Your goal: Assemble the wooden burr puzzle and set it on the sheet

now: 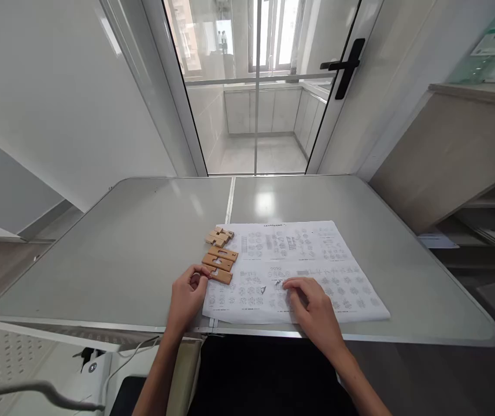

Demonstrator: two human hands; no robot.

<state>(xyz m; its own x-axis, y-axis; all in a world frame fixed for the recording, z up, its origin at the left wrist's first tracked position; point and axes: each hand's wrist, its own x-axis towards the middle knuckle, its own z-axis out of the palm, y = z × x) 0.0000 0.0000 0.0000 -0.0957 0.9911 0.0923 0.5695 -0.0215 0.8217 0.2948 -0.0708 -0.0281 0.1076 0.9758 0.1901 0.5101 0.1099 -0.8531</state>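
My left hand (188, 296) is at the left edge of a printed paper sheet (291, 300), its thumb and index finger pinched at the left end of a flat notched wooden puzzle piece (224, 277). Two similar wooden pieces (217, 262) lie just beyond it, with cut-out openings in their middles. Farther back sits a small cluster of lighter wooden pieces (219, 236). My right hand (314, 309) rests over the front middle of the sheet, fingers loosely curved and thumb apart, holding nothing. Its index fingertip is at the small printed diagrams.
A grey folding table (156, 231) with a metal rim and a centre seam carries everything. Behind it stands a glass door (247, 115) with a black handle (348, 68). Wooden shelving (460, 150) is at right; a white perforated surface (8, 358) and cable lie at lower left.
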